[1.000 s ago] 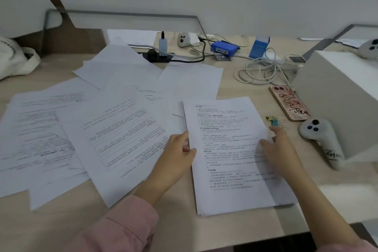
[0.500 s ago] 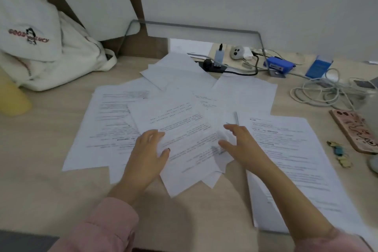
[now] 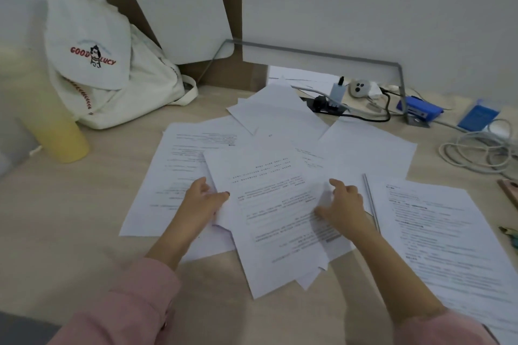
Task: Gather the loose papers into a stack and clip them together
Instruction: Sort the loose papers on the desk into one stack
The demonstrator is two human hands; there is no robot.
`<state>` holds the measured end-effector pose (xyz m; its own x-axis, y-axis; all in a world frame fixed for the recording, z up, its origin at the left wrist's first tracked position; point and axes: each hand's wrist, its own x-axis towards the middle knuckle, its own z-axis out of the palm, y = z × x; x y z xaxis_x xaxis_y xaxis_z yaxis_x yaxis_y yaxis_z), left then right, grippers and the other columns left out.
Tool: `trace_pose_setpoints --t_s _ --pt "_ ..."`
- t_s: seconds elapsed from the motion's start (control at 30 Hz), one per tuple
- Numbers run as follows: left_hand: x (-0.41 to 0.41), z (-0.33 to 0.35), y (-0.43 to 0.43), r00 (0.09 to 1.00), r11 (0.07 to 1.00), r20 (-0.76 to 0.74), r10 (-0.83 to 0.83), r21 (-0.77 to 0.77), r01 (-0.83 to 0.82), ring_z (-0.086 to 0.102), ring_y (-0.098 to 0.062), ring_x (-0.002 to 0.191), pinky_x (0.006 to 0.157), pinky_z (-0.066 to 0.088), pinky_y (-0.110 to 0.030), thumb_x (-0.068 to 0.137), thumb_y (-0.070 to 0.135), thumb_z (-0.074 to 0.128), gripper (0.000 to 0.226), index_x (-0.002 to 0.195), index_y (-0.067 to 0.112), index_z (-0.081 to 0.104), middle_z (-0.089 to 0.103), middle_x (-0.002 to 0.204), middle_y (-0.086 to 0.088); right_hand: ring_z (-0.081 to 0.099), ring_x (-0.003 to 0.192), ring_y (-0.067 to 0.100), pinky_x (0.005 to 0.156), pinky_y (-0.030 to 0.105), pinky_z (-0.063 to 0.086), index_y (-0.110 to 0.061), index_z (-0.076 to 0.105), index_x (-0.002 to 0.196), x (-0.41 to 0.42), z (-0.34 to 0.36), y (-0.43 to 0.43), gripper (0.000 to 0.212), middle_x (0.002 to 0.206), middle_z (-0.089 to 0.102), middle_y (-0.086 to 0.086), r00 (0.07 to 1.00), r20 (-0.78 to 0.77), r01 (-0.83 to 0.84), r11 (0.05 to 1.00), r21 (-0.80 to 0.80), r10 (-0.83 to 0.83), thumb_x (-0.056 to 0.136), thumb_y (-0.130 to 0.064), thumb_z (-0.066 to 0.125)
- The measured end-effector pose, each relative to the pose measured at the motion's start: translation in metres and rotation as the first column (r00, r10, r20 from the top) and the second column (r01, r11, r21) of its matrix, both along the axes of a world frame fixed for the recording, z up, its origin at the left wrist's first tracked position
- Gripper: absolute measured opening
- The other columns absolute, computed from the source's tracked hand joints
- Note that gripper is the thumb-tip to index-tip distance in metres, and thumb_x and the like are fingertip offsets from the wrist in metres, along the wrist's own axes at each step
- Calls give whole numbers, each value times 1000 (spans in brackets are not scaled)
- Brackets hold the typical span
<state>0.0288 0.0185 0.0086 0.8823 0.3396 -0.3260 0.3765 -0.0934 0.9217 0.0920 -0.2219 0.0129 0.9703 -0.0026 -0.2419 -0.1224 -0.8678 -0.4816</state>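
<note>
Step now: pulling the loose papers (image 3: pixel 280 126) together. I think the job has a long way to go, as most sheets lie spread out on the desk (image 3: pixel 70 232).
Left hand (image 3: pixel 203 200): thumb on top, fingers at the side, pinching the left edge of the top sheet (image 3: pixel 269 176).
Right hand (image 3: pixel 343 204): lies on the right side of that same sheet with fingers bent. The paper puckers by the thumb, but I cannot tell if it pinches or only presses.
Where the papers are: a messy fan in the middle of the desk, with sheets crossing over each other at all angles. A neat pile (image 3: pixel 448 232) lies just beside them on the right.
How to do it well: slide both hands inward so the sheets underneath come along too. Then stand the bunch up and tap its edges flat on the desk. Go gently, because thin paper bends and creases.
In the way: a silver stick (image 3: pixel 371 202), maybe a pen, lies on the papers just beside the right hand. It should come off first, or it may get caught in the stack. The far sheets lie near the power strip (image 3: pixel 325 105) and its black wire.
Clips (image 3: pixel 508 235): small and at the right edge of the view, past the neat pile. They are hard to see well.
Other things: a white bag (image 3: pixel 112 87) and a yellow cup (image 3: pixel 61 134) sit at the back left, apart from the papers. A coil of white cable (image 3: pixel 476 148) lies at the back right.
</note>
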Motion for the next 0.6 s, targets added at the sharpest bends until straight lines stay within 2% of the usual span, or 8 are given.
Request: trace_pose_setpoints --t_s 0.07,0.17,0.27,0.33,0.4,0.47,0.5,0.6 --pt "3 -6 1 997 991 9 74 -112 -73 53 -26 118 94 45 -37 86 16 61 69 144 9 25 45 140 -5 37 126 30 104 37 34 -12 27 143 -2 -4 2 69 138 38 14 1000 12 -23 998 66 22 84 -15 62" --pt "2 -12 5 1000 985 12 29 -168 -26 64 -26 101 84 54 -40 82 18 66 46 126 10 54 64 121 -11 49 106 20 85 27 41 -12 35 139 -5 -5 3 57 121 47 7 998 -55 9 957 291 8 87 -12 59" --pt "-1 -11 1 998 994 32 -47 -95 50 64 -24 97 78 54 -34 88 12 58 29 116 11 61 67 114 -9 50 111 23 85 29 39 -14 39 137 -2 -3 -1 51 129 48 9 993 -33 115 916 385 -111 89 -14 56" --pt "-3 -8 2 998 999 51 23 23 -25 62 -24 100 85 51 -38 91 13 53 23 112 13 61 65 113 -4 47 120 29 91 34 39 -13 37 139 3 -2 -7 54 139 41 14 978 -12 195 898 394 -207 88 -13 56" --pt "-7 -5 6 993 985 59 106 132 -113 58 -23 101 85 46 -35 92 15 49 25 116 14 58 61 111 -2 48 119 30 93 34 39 -11 34 140 6 2 -10 55 139 42 14 960 -113 278 826 491 -257 89 -11 54" --pt "-11 -6 10 991 984 51 125 124 -130 57 -24 101 87 45 -36 93 14 48 27 118 14 57 61 112 -4 57 100 27 92 35 47 -6 40 135 8 6 -11 48 120 55 16 926 -267 378 656 654 -267 89 -7 54" --pt "-13 -6 11 992 987 46 119 100 -123 58 -25 102 90 46 -37 93 13 48 25 116 15 57 61 113 -5 58 86 24 84 33 51 -3 45 128 9 7 -10 41 102 60 15 915 -320 402 585 704 -244 89 -5 54" --pt "-19 -6 11 992 992 26 125 0 -125 58 -26 102 89 46 -37 93 12 49 26 118 14 57 61 113 -7 55 59 17 59 25 49 -4 57 93 4 10 -3 7 73 59 9 936 -323 338 618 710 -141 89 -4 51"
